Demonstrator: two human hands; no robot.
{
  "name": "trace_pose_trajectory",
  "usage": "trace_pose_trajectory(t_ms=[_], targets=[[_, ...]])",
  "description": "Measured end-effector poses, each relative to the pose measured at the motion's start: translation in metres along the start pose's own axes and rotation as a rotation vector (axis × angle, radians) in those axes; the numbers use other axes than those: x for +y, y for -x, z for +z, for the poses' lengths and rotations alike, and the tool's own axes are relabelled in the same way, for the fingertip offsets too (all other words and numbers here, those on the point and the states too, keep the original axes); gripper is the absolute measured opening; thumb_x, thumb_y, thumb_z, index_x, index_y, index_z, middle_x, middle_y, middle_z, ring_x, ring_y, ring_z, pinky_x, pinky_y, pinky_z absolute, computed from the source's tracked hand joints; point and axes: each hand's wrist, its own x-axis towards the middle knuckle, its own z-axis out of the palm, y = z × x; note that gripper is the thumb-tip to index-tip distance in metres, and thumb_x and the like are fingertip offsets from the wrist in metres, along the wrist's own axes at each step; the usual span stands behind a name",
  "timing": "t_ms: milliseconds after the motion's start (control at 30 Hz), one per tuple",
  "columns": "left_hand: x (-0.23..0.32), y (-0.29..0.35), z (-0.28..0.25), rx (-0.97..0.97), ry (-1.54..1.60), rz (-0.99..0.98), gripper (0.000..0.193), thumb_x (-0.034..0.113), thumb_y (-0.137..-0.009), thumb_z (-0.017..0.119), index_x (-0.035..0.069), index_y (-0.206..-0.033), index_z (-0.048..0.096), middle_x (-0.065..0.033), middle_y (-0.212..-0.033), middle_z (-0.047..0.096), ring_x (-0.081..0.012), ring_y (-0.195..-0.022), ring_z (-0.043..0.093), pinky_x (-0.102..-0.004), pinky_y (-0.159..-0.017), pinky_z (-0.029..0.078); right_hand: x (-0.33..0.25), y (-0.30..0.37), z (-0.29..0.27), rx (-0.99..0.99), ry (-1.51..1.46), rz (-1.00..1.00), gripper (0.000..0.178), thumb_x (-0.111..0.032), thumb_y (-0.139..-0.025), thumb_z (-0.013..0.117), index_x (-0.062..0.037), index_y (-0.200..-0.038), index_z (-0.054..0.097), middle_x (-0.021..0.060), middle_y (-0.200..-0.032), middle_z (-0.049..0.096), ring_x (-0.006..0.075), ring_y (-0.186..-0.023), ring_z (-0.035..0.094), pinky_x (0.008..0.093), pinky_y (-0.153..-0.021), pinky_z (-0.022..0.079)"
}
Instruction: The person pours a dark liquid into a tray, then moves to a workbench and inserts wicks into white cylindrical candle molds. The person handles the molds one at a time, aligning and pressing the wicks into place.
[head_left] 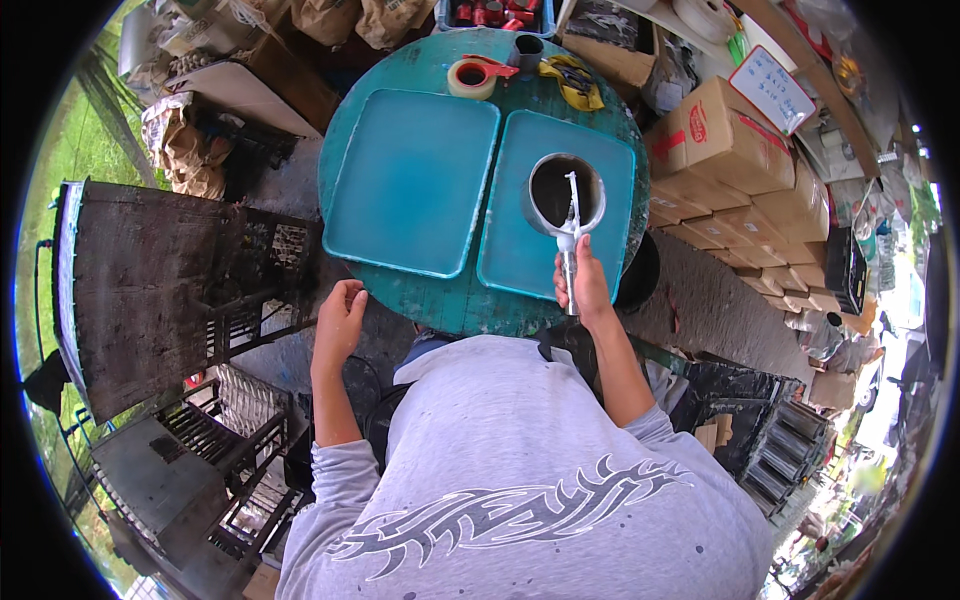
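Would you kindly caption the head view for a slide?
Right hand holding a handled metal cup over a teal tray, left hand near the round table.

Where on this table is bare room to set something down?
The left teal tray has the widest bare face; the round table shows a bare strip between that tray and the shirt. The far edge is crowded with tape roll, dark cup and yellow-black bundle. The right hand holds a metal dipper across the right tray.
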Motion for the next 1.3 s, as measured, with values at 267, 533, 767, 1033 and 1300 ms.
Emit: trace_pose_trajectory(t_ms=[267,533,767,1033,1300], targets=[[-0.017,-0.020,-0.035,0.013,0.036,0.059,0.026,0.017,-0.105,0.065,-0.002,-0.122,0.065,-0.0160,-0.108,0.075,-0.0274,-0.096,0.071,-0.0395,-0.089,0.055,0.002,-0.029,0.083,-0.130,-0.057,0.054,0.077,-0.082,-0.102,0.035,-0.0074,-0.095,0.056,0.0007,-0.063,0.050,0.0109,-0.043,0.048,0.0262,-0.042,0.041],[-0.033,-0.040,-0.056,-0.030,0.087,0.053,0.025,0.017,-0.105,0.064,-0.002,-0.122,0.065,-0.0157,-0.108,0.075,-0.0273,-0.096,0.071,-0.0396,-0.088,0.055,0.012,-0.049,0.137,-0.167,-0.032,0.089,0.076,-0.082,-0.101,0.037,-0.0082,-0.095,0.055,0.0004,-0.063,0.050,0.0110,-0.043,0.048,0.0267,-0.042,0.041],[-0.050,-0.052,-0.075,-0.046,0.091,0.085,0.023,0.016,-0.106,0.062,-0.002,-0.121,0.065,-0.0165,-0.108,0.075,-0.0287,-0.096,0.071,-0.0401,-0.088,0.055,0.019,-0.053,0.160,-0.119,-0.014,0.091,0.076,-0.080,-0.102,0.036,-0.0079,-0.091,0.055,0.0008,-0.062,0.050,0.0115,-0.043,0.048,0.0275,-0.042,0.042],[-0.076,-0.075,-0.091,-0.069,0.084,0.091,0.023,0.015,-0.106,0.061,0.000,-0.123,0.065,-0.0179,-0.109,0.075,-0.0312,-0.100,0.072,-0.0416,-0.090,0.055,0.017,-0.042,0.181,-0.067,-0.036,0.040,0.074,-0.079,-0.103,0.035,-0.0082,-0.092,0.055,0.0008,-0.061,0.050,0.0116,-0.042,0.048,0.0278,-0.042,0.041],[-0.076,-0.093,-0.109,-0.117,0.062,0.147,0.023,0.015,-0.106,0.061,-0.001,-0.122,0.065,-0.0185,-0.107,0.074,-0.0320,-0.100,0.072,-0.0418,-0.090,0.055,0.026,-0.023,0.196,-0.025,-0.068,-0.008,0.075,-0.079,-0.104,0.034,-0.0083,-0.092,0.055,0.0006,-0.060,0.050,0.0113,-0.041,0.047,0.0278,-0.040,0.040]])
